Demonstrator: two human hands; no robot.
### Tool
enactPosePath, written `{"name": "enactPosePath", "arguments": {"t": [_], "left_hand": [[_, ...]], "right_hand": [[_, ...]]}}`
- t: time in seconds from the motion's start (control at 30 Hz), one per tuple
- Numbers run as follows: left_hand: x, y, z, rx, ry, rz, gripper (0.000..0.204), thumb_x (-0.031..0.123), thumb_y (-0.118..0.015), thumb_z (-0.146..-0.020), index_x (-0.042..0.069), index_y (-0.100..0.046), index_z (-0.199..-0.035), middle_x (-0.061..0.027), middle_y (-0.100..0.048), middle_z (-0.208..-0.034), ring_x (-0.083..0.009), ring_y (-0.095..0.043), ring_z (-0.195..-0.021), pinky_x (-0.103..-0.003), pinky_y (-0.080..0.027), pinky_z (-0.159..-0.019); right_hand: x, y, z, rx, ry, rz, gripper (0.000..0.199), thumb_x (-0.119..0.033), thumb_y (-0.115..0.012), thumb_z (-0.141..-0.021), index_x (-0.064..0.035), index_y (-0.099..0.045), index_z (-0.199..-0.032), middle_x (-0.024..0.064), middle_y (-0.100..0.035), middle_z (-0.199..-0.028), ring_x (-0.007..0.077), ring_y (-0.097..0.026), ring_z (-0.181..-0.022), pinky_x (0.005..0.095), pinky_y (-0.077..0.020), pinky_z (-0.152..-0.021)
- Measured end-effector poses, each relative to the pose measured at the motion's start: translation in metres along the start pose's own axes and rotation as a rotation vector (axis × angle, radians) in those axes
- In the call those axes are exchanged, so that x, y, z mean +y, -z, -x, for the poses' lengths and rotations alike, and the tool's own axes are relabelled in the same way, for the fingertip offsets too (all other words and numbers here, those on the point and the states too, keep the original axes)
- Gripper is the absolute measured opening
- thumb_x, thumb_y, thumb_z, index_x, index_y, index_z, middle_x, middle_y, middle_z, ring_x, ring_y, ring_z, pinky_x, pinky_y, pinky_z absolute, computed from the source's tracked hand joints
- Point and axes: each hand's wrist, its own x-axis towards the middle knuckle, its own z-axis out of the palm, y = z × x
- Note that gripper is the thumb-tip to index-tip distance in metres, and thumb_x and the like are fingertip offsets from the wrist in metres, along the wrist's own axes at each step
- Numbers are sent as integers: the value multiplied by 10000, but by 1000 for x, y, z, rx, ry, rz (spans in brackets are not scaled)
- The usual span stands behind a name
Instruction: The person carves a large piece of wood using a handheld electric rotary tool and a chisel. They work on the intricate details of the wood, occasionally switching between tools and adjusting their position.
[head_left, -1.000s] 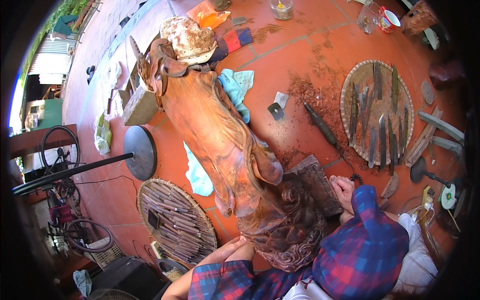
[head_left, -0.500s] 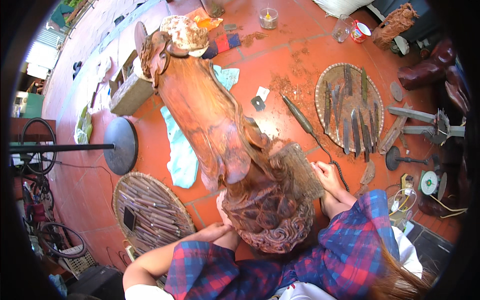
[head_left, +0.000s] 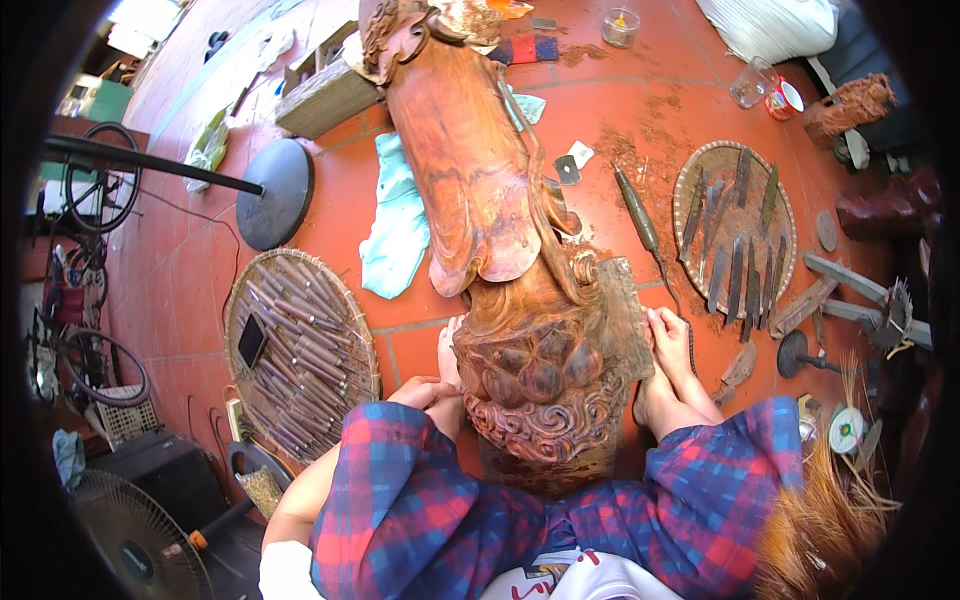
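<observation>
A large carved brown wooden statue [head_left: 460,170] stretches away from me, with smooth draped robe folds. Its near end is a base of carved petals and swirls [head_left: 545,385], with a rough wooden slab [head_left: 625,320] along the right side. My left hand [head_left: 425,392] lies low at the base's left side, against my foot and ankle, fingers bent and pressed together. Beside the slab's right edge is my right hand [head_left: 672,342], close to my other foot. Its fingers are curled; whether they grip anything is hidden.
A round basket of chisels [head_left: 300,440] lies left; another basket [head_left: 690,250] holds flat blades at right. A green-handled corded power tool [head_left: 638,212] lies between statue and blades. Nearby are a blue cloth [head_left: 395,235], a round black stand base [head_left: 275,195] and a fan [head_left: 125,540].
The whole view has shifted, and the statue now runs straighter away from me, its far end cut by the top edge. Both hands stay low on either side of the base.
</observation>
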Motion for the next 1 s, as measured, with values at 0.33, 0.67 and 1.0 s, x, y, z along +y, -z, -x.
{"name": "enactPosePath", "arguments": {"t": [0.33, 0.67, 1.0], "left_hand": [[-24, -21, -2, -33, 28, 32, 412, 402, -577, -900, 9, -663, -990, -121, -676, -847, -209, -625, -778, -340, -485, -742], [-46, -19, -11, -19, -20, 60, 409, 404, -597, -876, 15, -672, -975, -145, -682, -857, -226, -640, -801, -350, -482, -762], [-54, -7, -5, -57, -92, 232, 306, 303, -605, -919, 1, -655, -918, -64, -651, -788, -129, -593, -741, -269, -479, -701]], "right_hand": [[10, 45, 92, 71, -204, -596, 322, -153, -523, -961, 59, -499, -1202, 191, -593, -1168, 226, -584, -1107, 351, -454, -984], [-65, -44, 38, 169, -459, -481, 285, -237, -542, -926, -9, -516, -1096, 126, -559, -1079, 204, -553, -1007, 366, -441, -885], [-82, -66, 46, 274, -495, -423, 244, -317, -556, -896, -85, -544, -970, 41, -542, -946, 163, -547, -850, 361, -456, -741]]}}
